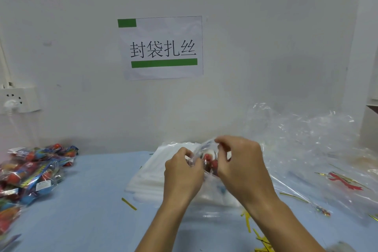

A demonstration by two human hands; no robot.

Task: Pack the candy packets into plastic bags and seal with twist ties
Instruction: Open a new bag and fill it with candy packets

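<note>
Both hands are raised above the blue table (pixel 92 200) near the middle of the view, and between them they hold one clear plastic bag (pixel 199 150). The left hand (pixel 182 172) has its fingers curled around the gathered plastic at its 2 o'clock side. The right hand (pixel 239 161) pinches the top of the same bag with thumb and fingers, at about 10 o'clock from its palm. Inside the bag, in the gap between the two hands, a red candy packet (pixel 210 160) is visible; how many packets are in it I cannot tell.

Under the hands lies a stack of flat plastic bags (pixel 151 172). At 9 o'clock from the hands, at the left edge of the table, is a pile of candy packets (pixel 30 172). At 3 o'clock is a heap of crumpled clear plastic (pixel 311 141). Yellow twist ties (pixel 129 204) lie on the table, one at 7 o'clock from the left hand, more at 5 o'clock near the right forearm. A paper sign (pixel 161 47) hangs on the wall at 12 o'clock.
</note>
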